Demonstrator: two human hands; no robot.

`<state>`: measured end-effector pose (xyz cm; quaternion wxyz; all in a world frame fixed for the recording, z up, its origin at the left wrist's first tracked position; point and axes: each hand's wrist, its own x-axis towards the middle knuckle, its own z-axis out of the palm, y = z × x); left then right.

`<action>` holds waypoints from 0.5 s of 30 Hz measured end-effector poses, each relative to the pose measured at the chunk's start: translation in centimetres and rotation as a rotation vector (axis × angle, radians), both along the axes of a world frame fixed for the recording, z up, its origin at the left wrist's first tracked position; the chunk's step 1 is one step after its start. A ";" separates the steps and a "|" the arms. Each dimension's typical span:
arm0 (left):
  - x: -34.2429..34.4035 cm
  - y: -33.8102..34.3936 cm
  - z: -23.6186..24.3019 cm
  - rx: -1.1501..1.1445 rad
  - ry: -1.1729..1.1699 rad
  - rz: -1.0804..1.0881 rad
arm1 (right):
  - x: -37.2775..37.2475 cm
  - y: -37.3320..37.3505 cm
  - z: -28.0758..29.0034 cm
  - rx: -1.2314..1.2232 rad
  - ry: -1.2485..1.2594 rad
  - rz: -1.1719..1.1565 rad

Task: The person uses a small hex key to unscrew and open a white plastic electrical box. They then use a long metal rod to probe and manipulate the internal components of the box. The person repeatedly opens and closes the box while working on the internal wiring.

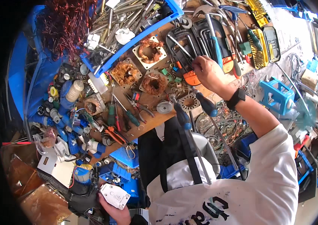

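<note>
Low at the left, my left hand [116, 212] grips a flat, whitish square metal housing [114, 195] with screw holes at its corners. My right hand [209, 74], wearing a black wristwatch [236, 98], is over the bench with its fingers curled together. Its fingertips are at a black and orange hex key holder [191, 78]; whether they pinch anything is hidden. Beside that hand lies a hammer [216, 48] with a blue handle. Two screwdrivers [182, 114] with blue and black handles jut over the bench edge just below the wrist.
Several motor stators [154, 83] with copper windings sit mid-bench, near pliers [143, 108]. A blue bin [144, 32] of metal shafts stands at the back. Blue motor parts [63, 123] crowd the left; tangled wire [226, 125] lies at the right.
</note>
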<state>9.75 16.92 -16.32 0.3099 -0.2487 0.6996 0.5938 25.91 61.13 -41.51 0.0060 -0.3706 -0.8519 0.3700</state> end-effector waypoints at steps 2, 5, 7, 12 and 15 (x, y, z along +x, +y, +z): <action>0.2 1.3 -0.1 -0.039 -0.014 0.071 | -0.6 -0.3 -0.9 0.092 -0.118 0.034; 0.4 2.4 -0.2 -0.031 -0.027 0.061 | -0.9 -0.5 -0.8 0.101 -0.177 0.040; 0.5 2.9 -0.4 -0.053 -0.024 0.060 | -0.9 -0.6 -0.7 0.095 -0.199 0.033; 0.6 4.6 -0.8 -0.135 -0.021 0.070 | -1.1 -0.4 -1.0 0.133 -0.197 0.012; 0.7 5.1 -0.9 -0.141 -0.020 0.085 | -1.4 -0.2 -1.3 0.079 -0.194 -0.017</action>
